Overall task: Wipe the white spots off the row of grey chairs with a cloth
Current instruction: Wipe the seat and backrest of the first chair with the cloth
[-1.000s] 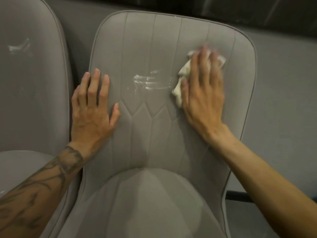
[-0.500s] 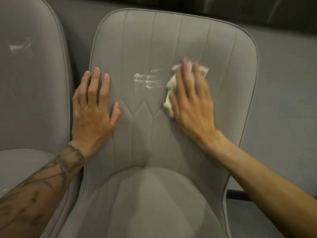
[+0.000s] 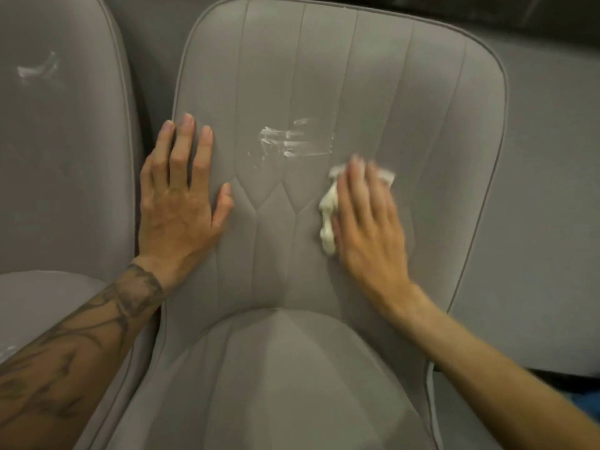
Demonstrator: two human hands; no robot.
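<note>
Head camera, looking down over a row of grey seats: a tattooed forearm reaches in from the near left, across the edge of the seat cushion of the middle grey chair. The left hand lies flat on the left side of the backrest, fingers straight and slightly spread, holding nothing. It appears placed there to brace the chair against the push of the wiping.

On the right side of the backrest, the right hand presses a crumpled white cloth against the upholstery. Its fingers lie extended over the cloth, pinning it rather than gripping it, and are blurred by motion. A flat palm probably spreads the pressure over the fabric.

Just above and to the left of the cloth, near the middle of the backrest, sits the white smear, streaked sideways and not yet cleared. The cloth lies close to it but does not cover it, so the next stroke would need to travel up and left.

Farther left, the neighbouring chair carries its own white mark high on its back, untouched, which suggests much of the row remains to be done.
</note>
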